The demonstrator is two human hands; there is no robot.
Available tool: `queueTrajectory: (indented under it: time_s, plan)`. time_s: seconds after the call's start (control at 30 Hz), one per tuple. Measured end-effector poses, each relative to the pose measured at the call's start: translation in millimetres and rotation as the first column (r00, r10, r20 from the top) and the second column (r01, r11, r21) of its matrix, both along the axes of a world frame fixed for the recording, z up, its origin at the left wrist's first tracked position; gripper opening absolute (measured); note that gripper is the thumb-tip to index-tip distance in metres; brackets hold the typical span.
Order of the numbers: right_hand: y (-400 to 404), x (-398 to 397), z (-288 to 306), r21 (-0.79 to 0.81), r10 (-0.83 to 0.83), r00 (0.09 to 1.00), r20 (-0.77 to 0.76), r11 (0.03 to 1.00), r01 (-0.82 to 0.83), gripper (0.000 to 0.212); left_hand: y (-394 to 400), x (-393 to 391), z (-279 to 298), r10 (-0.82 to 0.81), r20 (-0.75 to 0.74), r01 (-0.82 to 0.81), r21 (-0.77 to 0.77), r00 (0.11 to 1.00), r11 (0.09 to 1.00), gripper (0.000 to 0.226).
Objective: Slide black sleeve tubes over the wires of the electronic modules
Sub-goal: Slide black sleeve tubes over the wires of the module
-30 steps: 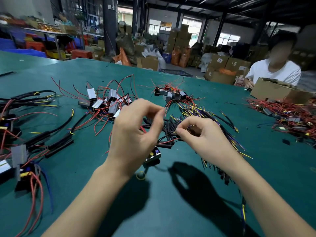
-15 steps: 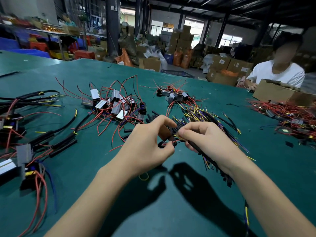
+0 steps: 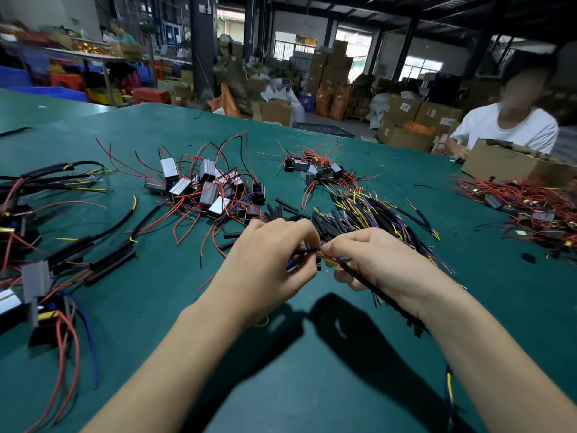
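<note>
Above the green felt counter (image 3: 312,385), the left hand (image 3: 265,264) pinches a small black module's thin wire (image 3: 304,251); the right hand (image 3: 377,260) grips a slim black sleeve tube (image 3: 368,284), their fingertips meeting.

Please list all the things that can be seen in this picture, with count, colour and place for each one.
table: one, green, fills the lower view.
silver modules: one pile, silver with red and black wires, left of centre.
small dark modules: one cluster, dark with red wires, centre far.
loose sleeve tubes: several, black, just beyond the hands.
wire bundle: one heap, yellow, purple and black, right of centre.
sleeved assemblies: several, black, left side.
red wire pile: one, red, far right.
cardboard box: one, brown, right rear.
other person: one, white shirt, behind the box.
left hand: pinches a thin black wire.
right hand: holds a black sleeve tube.
</note>
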State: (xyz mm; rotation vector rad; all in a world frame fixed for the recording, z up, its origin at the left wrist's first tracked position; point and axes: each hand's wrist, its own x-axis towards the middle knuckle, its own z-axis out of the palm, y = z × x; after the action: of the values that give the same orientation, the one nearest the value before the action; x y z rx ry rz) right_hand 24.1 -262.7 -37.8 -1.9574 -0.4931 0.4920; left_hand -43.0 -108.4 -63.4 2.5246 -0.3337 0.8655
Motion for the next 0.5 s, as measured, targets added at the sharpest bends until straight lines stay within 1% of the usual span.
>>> queueTrajectory:
  time_s: [0.1,0.17,0.23,0.27,0.37,0.5]
  plan:
    - [0.0,0.6,-0.3,-0.020,0.011,1.000,-0.001,1.000,-0.011,0.012,1.0,-1.2,1.0,0.011,0.014,-0.012,0.041,1.000,0.999,0.013]
    - [-0.3,0.8,0.3,-0.023,0.013,1.000,0.005,1.000,-0.013,0.014,1.4,-1.7,1.0,0.014,0.025,-0.015,0.061,1.000,0.998,0.017]
    - [-0.8,0.7,0.8,-0.007,0.015,1.000,0.013,1.000,-0.015,0.016,1.8,-2.0,1.1,0.015,0.028,-0.016,0.060,1.000,0.998,0.021]
    - [-1.0,0.4,0.9,-0.002,0.015,1.000,0.021,1.000,-0.015,0.016,1.6,-2.2,1.1,0.016,0.028,-0.018,0.054,0.999,0.998,0.020]
    - [-1.6,-0.3,1.0,0.001,0.021,0.998,0.061,1.000,-0.021,0.014,0.9,-1.8,0.6,0.022,0.026,-0.022,0.009,0.999,1.000,0.013]
    - [-1.5,-1.6,1.6,0.032,0.032,0.993,0.110,0.999,-0.035,0.013,-0.8,-0.7,-1.1,0.020,-0.009,-0.021,-0.129,1.000,0.991,0.013]
